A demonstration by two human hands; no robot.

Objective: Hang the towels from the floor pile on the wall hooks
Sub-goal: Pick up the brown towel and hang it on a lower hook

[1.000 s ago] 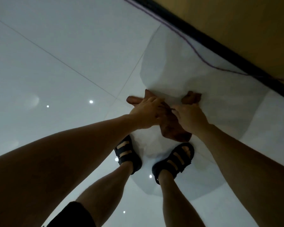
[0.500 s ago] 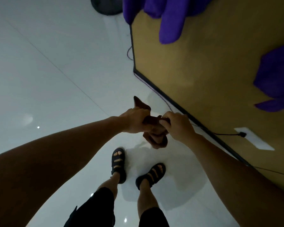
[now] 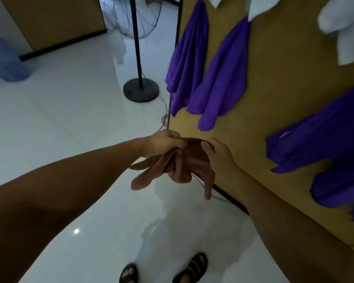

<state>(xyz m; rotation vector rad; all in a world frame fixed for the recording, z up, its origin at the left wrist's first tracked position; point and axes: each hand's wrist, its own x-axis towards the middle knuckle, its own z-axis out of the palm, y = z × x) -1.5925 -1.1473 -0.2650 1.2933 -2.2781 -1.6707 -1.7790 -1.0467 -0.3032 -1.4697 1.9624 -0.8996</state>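
Brown towel point(image 3: 184, 160) hung bunched between both hands, in the air near the tan wall point(image 3: 274, 103), its folds trailing down and to the left; blur kept me from telling how its edges ran. On my feed the left hand point(image 3: 164, 142) had its fingers curled over the towel's upper left part. The right hand point(image 3: 219, 154) pinched the upper right edge, its fingertips tucked behind the cloth. I could not make out the hooks themselves: the purple towels point(image 3: 223, 78) draped on the wall covered their hanging points, or the top edge cut them off. White towels point(image 3: 339, 23) higher on the wall were cropped at the top right, and another purple towel point(image 3: 325, 144) ran out of view at the right edge. Underfoot lay a glossy white tiled floor point(image 3: 70, 111), with black sandals point(image 3: 194, 266) cut off at the bottom. Farther off I saw a fan stand point(image 3: 141, 89) on its round base, its cage half out of frame. A thin cable point(image 3: 164, 117) ran beside the wall's corner, and a blurred blue shape point(image 3: 6, 62) sat at the far left.
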